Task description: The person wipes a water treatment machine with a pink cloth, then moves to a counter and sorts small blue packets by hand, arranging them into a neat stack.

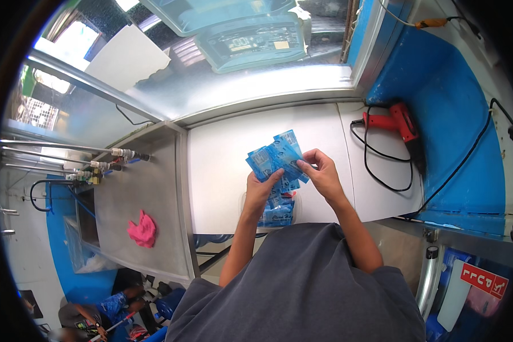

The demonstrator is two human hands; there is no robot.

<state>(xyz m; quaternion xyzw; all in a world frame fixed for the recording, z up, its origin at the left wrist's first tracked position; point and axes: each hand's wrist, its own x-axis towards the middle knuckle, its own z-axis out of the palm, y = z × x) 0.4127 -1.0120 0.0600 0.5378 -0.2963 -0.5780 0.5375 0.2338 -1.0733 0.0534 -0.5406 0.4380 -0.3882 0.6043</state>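
Several blue printed plastic film pieces (282, 158) are fanned out between my two hands, above a white worktop (222, 171). My left hand (263, 188) grips the left part of the fan, its thumb on top. At the right edge, my right hand (322, 173) pinches one of the pieces between thumb and fingers. Below the hands, close to my body, a clear plastic container (299, 209) holds more blue film pieces (278, 216). Its left part is partly hidden by my left forearm.
A red heat gun (404, 124) with a looped black cable lies at the worktop's right end. Left is a steel counter (154, 184) with a pink cloth (142, 229), beside pipes and valves (124, 154). A window frame (265, 100) borders the back. Another person (85, 314) is at lower left.
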